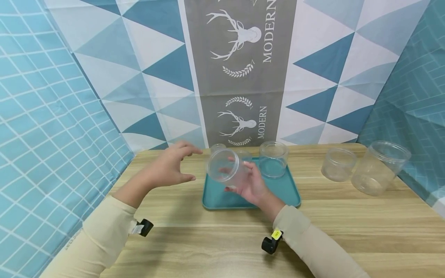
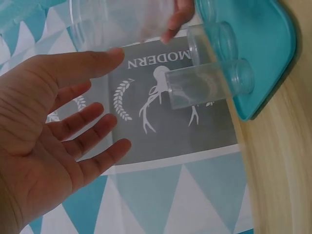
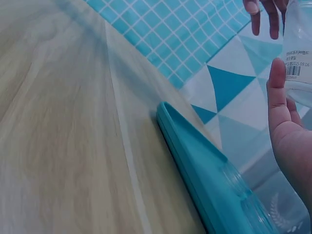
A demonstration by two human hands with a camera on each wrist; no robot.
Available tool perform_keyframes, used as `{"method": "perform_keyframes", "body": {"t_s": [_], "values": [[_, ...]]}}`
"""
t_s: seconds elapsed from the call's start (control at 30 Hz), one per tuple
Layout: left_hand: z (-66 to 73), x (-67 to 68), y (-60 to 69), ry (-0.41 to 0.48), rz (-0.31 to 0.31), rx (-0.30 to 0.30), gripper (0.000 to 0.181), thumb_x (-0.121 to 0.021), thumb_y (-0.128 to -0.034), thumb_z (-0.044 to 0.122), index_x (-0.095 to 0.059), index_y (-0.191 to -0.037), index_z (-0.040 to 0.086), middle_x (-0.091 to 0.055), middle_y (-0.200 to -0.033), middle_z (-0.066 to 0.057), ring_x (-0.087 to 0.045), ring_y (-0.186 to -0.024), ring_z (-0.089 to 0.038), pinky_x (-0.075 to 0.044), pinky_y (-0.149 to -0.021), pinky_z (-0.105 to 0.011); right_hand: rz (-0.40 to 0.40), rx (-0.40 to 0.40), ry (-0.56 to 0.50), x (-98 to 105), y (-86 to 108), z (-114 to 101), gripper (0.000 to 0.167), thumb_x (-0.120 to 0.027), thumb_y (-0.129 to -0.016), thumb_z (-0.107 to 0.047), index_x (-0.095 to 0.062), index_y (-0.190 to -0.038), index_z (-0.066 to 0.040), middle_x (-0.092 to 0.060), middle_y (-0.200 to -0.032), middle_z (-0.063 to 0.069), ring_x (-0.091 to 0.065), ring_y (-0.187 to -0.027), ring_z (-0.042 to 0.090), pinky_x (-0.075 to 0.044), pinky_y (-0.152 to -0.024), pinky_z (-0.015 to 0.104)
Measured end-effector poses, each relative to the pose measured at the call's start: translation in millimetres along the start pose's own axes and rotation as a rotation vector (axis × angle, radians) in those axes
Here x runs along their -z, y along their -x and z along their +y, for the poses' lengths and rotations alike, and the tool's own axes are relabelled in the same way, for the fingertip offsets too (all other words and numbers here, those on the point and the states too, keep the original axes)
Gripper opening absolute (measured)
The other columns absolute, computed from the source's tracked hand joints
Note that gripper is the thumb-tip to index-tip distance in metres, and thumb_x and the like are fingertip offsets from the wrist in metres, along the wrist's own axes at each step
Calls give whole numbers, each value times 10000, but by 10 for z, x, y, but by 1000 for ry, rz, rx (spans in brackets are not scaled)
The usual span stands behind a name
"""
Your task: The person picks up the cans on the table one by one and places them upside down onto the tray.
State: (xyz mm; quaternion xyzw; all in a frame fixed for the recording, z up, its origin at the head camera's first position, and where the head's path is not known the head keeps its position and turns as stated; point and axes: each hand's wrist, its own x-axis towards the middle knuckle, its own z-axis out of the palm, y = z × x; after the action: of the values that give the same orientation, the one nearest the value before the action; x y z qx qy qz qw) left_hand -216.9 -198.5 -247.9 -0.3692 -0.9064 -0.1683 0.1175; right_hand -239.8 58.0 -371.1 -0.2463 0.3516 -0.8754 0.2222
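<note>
My right hand [image 1: 252, 185] grips a clear plastic jar [image 1: 222, 166] around its base end, holding it tilted above the teal tray [image 1: 229, 206], its rim end turned toward my left hand. A printed label with a barcode shows on this jar [image 3: 296, 63] in the right wrist view. To the left of the jar, my left hand [image 1: 172, 166] is raised with fingers and thumb spread, touching nothing. In the left wrist view that hand [image 2: 63, 122] shows its palm, the thumb close beneath the held jar [image 2: 122, 22].
On the tray stand a clear jar [image 1: 274, 160] at the back right and smaller clear containers [image 2: 200, 85] at the back left, partly hidden behind the held jar. To the right, on the wooden table [image 1: 194, 247], are a short jar [image 1: 338, 165] and a taller one [image 1: 379, 168].
</note>
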Motion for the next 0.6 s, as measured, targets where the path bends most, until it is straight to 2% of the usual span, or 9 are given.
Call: {"method": "perform_keyframes", "body": {"t_s": [0.33,0.47,0.6], "values": [[-22,-133,-4,-33,17,-2,569,-866,-693,85,-636,-1211,40,-587,-1148,-103,-552,-997,-291,-487,-806,-426,-117,67,23,131,165,-267,478,-173,-1009,-327,-494,-1331,-182,-579,-1257,148,-587,-1115,313,-549,-730,368],[-59,-197,6,-30,16,5,570,-868,-689,89,-638,-1208,39,-598,-1149,-97,-573,-993,-285,-499,-809,-430,-116,86,16,180,228,-364,480,-185,-1008,-321,-481,-1352,-165,-590,-1254,159,-592,-1107,315,-556,-721,369],[-119,-291,52,-16,-10,43,564,-867,-691,95,-634,-1202,41,-604,-1168,-107,-592,-1003,-297,-507,-838,-447,-93,99,15,230,298,-452,473,-224,-992,-317,-460,-1365,-146,-588,-1257,167,-596,-1102,325,-556,-706,375]]}}
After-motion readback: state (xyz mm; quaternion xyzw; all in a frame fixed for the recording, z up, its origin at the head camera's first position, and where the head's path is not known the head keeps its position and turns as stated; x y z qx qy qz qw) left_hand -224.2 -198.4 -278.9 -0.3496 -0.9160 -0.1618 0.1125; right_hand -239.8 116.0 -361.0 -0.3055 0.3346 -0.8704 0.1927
